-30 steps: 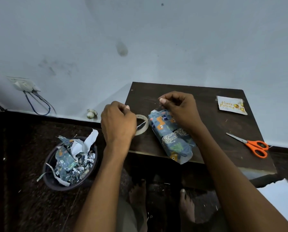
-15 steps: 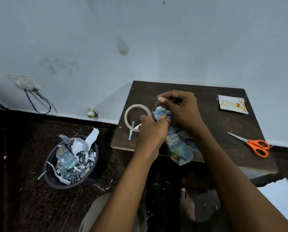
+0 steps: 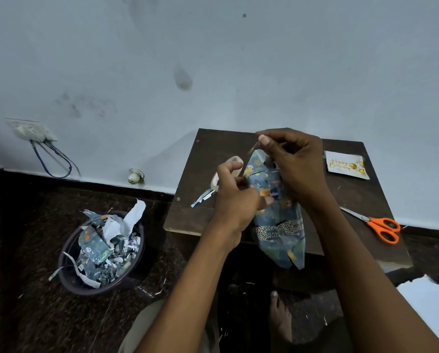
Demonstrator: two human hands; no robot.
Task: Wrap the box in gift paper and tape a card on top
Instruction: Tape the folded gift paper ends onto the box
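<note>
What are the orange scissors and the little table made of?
The scissors look like shiny grey metal blades with smooth orange plastic handles, going by the bright, even colour. The table looks like dark brown wood or wood board with a dull finish; its pale cut edge hints at board, though that is uncertain.

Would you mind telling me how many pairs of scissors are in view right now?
1. The orange-handled steel scissors lie on the right side of the dark wooden table, below the white birthday card. Others may be hidden.
</note>
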